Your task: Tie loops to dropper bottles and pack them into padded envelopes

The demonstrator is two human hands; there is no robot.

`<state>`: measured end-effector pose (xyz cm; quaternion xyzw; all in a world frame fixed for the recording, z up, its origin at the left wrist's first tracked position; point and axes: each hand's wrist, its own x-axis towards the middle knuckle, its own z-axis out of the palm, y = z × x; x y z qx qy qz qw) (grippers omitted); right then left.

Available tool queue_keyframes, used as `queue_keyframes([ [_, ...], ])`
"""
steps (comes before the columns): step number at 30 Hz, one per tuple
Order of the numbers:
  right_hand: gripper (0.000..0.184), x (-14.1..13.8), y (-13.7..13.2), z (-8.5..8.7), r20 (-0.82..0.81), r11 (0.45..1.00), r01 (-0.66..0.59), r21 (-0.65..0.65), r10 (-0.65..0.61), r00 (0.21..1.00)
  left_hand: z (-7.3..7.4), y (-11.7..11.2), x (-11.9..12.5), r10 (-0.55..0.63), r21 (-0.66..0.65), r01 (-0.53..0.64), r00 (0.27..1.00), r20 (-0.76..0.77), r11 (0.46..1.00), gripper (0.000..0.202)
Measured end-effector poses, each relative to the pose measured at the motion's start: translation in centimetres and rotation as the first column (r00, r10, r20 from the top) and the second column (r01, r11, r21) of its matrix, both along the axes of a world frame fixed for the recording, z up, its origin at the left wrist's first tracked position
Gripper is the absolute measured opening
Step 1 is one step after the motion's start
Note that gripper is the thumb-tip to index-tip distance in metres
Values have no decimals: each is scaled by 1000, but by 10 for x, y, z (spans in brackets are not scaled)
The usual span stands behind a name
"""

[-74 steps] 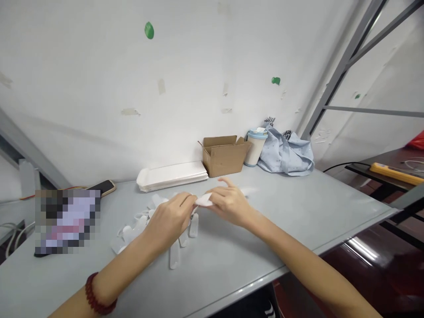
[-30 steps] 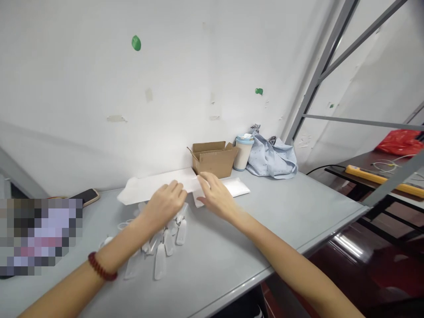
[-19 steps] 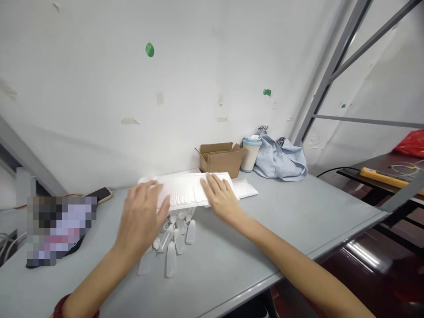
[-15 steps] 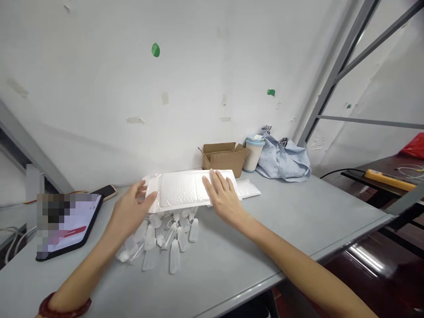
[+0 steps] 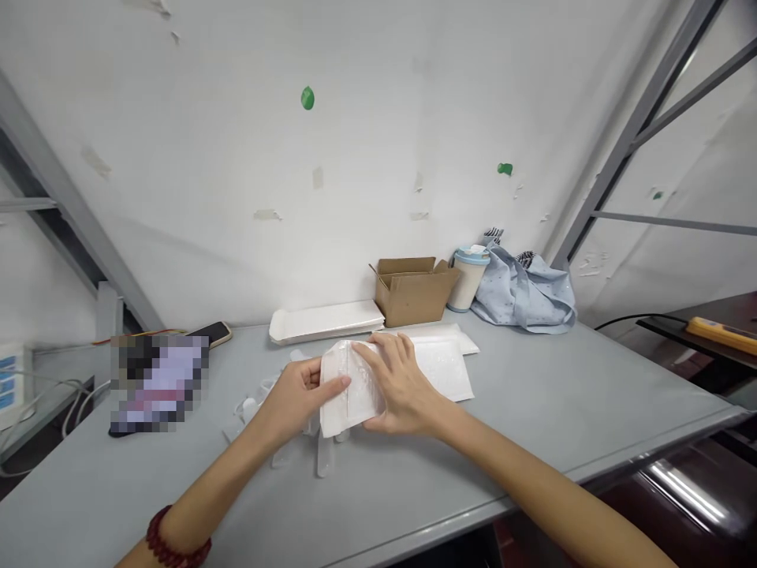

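A white bubble mailer (image 5: 441,369) is held above the grey table, its flap end toward the left. My left hand (image 5: 304,394) pinches that left end, thumb on top and fingers curled behind. Across the mailer's middle lies my right hand (image 5: 403,386), fingers on its upper edge and thumb at its lower edge, gripping it. Partly hidden under the mailer and my left hand are several translucent plastic tags (image 5: 324,456) with loops. Behind the mailer, a stack of white bubble mailers (image 5: 328,319) rests near the wall, and another white mailer (image 5: 467,339) lies partly covered.
An open cardboard box (image 5: 417,298), a cup with a blue lid (image 5: 467,280) and a light blue cloth bag (image 5: 526,292) stand along the wall. To the left are a phone (image 5: 216,334) and a blurred tablet (image 5: 159,386). The table's front edge (image 5: 449,517) runs below my right arm.
The mailer has come lower and nearer, tilting down at the right. My left hand now pinches its end, and my right hand has closed around its middle. The view has shifted left.
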<state>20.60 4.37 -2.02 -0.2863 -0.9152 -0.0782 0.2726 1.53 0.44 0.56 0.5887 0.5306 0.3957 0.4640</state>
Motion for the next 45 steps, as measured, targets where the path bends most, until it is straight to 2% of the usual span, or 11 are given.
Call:
queue_keyframes([
  [4, 88, 1, 2, 0, -39, 998, -49, 27, 50, 998, 2, 0, -4, -12, -8, 12, 1000, -17, 1000, 33],
  [11, 76, 2, -1, 1, -9, 997, -72, 24, 72, 997, -10, 3, 0, 82, 30, -77, 970, -229, 997, 22],
  [17, 32, 1, -1, 2, -83, 996, -86, 35, 89, 993, -10, 7, -2, 107, -10, -112, 973, -203, 994, 23],
  [23, 45, 9, 8, 6, -19, 998, -69, -9, 69, 997, -4, 7, -7, 73, 22, -70, 971, -227, 997, 41],
  [27, 45, 18, 18, 12, -89, 997, 55, -62, -60, 994, 6, 7, -19, 165, 154, -122, 936, -311, 981, 43],
  [30, 44, 26, 26, 17, -152, 984, 156, -89, -168, 974, 10, 6, -28, 116, 227, -2, 865, -488, 974, 29],
  [33, 44, 34, 32, 21, -195, 975, 192, -110, -211, 958, 9, 5, -33, -67, 162, 205, 795, -603, 965, 23],
  [35, 44, 37, 35, 22, -200, 969, 206, -134, -231, 952, 5, 6, -32, -99, 139, 236, 774, -626, 962, 24],
  [39, 44, 37, 37, 20, -146, 964, 208, -168, -233, 961, -8, 10, -32, 69, 292, 206, 697, -714, 934, 25],
  [42, 45, 33, 35, 17, -95, 968, 176, -179, -195, 976, -19, 14, -34, 161, 423, 323, 601, -783, 847, 32],
  [45, 46, 31, 34, 14, -48, 969, 156, -192, -168, 985, -30, 17, -36, 171, 419, 441, 499, -850, 794, 43],
])
